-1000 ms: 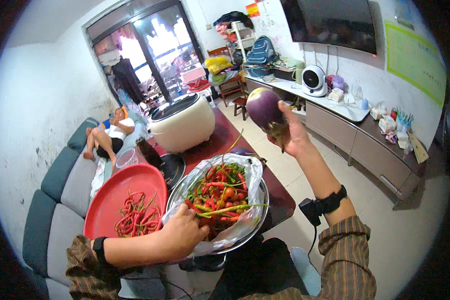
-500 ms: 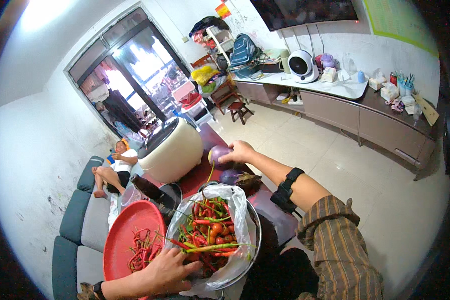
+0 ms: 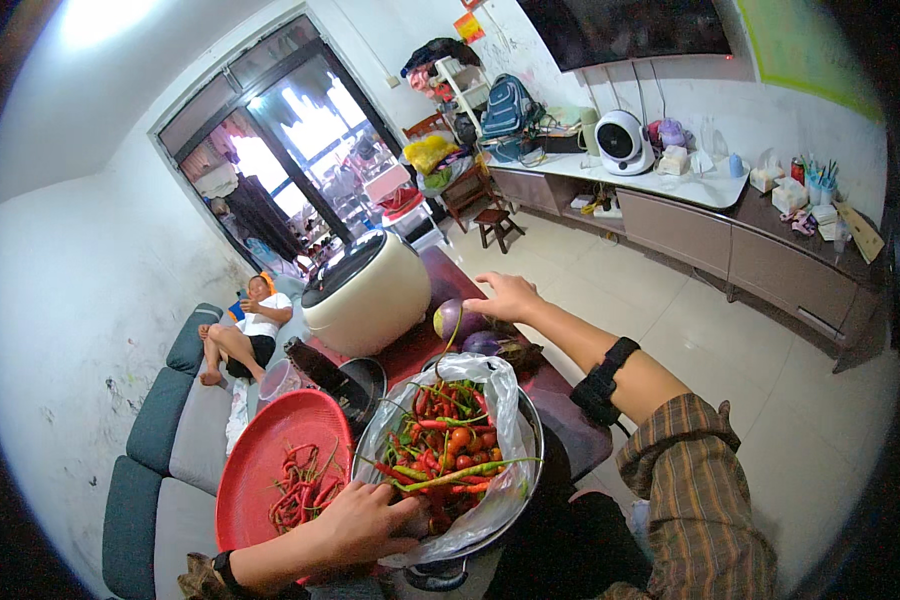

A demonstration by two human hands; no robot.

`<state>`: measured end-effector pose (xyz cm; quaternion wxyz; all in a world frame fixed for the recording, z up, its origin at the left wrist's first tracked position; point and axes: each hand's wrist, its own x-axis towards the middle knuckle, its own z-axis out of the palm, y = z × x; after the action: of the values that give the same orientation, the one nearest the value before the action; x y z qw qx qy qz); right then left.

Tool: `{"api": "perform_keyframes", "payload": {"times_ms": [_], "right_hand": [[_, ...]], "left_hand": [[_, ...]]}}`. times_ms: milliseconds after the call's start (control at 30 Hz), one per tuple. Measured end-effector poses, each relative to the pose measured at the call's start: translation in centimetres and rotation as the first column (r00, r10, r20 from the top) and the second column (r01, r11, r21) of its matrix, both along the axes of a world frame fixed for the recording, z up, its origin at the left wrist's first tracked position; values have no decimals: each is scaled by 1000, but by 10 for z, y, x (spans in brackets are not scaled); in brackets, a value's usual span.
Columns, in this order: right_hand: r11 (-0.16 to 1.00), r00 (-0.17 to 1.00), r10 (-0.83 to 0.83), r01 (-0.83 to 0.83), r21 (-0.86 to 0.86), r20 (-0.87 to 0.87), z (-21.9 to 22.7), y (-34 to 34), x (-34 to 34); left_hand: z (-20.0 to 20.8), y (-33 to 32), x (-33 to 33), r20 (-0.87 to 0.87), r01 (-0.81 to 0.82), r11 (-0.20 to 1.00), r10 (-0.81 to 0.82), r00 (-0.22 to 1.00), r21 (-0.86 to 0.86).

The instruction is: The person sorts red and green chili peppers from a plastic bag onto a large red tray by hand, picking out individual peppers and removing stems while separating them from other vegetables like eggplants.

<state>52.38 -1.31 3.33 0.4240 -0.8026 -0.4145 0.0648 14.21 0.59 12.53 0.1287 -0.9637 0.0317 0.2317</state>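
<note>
My left hand (image 3: 375, 525) rests at the near left rim of a clear plastic bag (image 3: 518, 400), its fingers apart and holding nothing I can see. Inside the bag are red and green chili peppers (image 3: 433, 470) and some cherry tomatoes (image 3: 460, 440); the bag lines a metal pot (image 3: 533, 480). Beside it, a red round basket (image 3: 245, 475) holds a small heap of red chilies (image 3: 305, 490). My right hand (image 3: 510, 298) is open at the right side of a round purple eggplant (image 3: 453, 318), thumb at its edge. A darker eggplant (image 3: 485, 343) lies just nearer, its stem end toward the right.
A large cream appliance (image 3: 365, 300) stands on the dark red table (image 3: 465, 275). Left of the pot are a dark bottle-like object (image 3: 315, 365) and a clear plastic tub (image 3: 278, 380). Someone (image 3: 250, 330) reclines on the grey sofa (image 3: 205, 430). A low cabinet (image 3: 675, 235) lines the far wall.
My right hand has loosened from the round eggplant and shifted slightly off it to the right, the eggplant staying on the table. My left hand stays by the bag; the view has shifted slightly.
</note>
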Motion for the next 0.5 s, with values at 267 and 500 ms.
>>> {"api": "perform_keyframes", "payload": {"times_ms": [267,500], "right_hand": [[998,1000,-29,29,51,-4,-14,-46,19],[884,995,-84,98,456,-52,-2,-104,-65]], "left_hand": [[14,-4,-10,209,128,990,-115,971,-51],[19,-8,-35,623,92,915,191,759,-393]]}}
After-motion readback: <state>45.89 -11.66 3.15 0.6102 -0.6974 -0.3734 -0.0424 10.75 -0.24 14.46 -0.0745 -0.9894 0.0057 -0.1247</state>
